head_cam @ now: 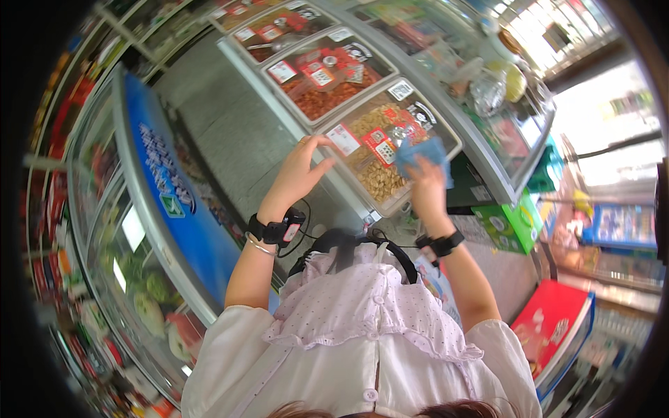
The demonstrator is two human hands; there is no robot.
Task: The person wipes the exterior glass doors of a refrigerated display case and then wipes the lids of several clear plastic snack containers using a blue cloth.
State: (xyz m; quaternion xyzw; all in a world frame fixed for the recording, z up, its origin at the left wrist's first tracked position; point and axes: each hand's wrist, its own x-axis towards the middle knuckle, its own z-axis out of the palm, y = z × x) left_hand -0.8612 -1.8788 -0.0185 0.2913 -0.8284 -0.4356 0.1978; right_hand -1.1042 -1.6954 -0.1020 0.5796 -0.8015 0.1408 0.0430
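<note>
My right hand (429, 180) presses a blue cloth (424, 157) onto the clear lid of a food bin (379, 185) filled with pale, nut-like pieces. The hand is slightly blurred. My left hand (303, 170) rests its fingertips at the left edge of the same bin, thumb and fingers apart, holding nothing. Behind this bin stands a second lidded bin (313, 102) of reddish food, with a round knob on its lid. Labels and stickers bearing writing lie on both lids.
A glass-topped case (502, 157) with bags and jars on it stands at the right. On the left is a blue-fronted chest freezer or display case (157, 151). A green box (515, 224) and a red-topped box (556, 324) stand at the lower right.
</note>
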